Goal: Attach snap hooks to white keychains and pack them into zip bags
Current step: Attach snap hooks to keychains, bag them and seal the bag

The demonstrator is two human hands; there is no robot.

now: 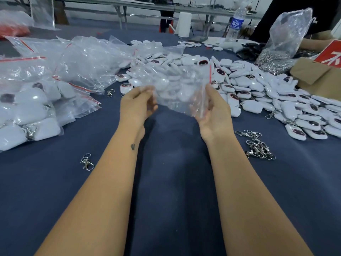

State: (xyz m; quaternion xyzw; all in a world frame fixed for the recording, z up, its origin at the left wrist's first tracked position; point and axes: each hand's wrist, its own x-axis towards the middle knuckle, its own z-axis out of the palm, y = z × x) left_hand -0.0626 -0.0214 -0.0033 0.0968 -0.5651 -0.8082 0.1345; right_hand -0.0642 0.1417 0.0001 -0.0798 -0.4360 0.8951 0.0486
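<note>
Above the dark blue tablecloth (171,163), the left hand (136,104) and right hand (214,109) each pinch an edge of a clear zip bag (177,89). White keychains (258,89) heap beyond; snap hooks (258,145) lie rightward. Metal table frames (120,8) cross the far room.

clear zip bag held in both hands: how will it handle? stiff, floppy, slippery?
Likely floppy: the clear zip bag crumples and sags between the left hand and right hand. Probably very light, since it looks empty and thin. Possibly slippery, as its film is glossy like the filled zip bags nearby.
</note>
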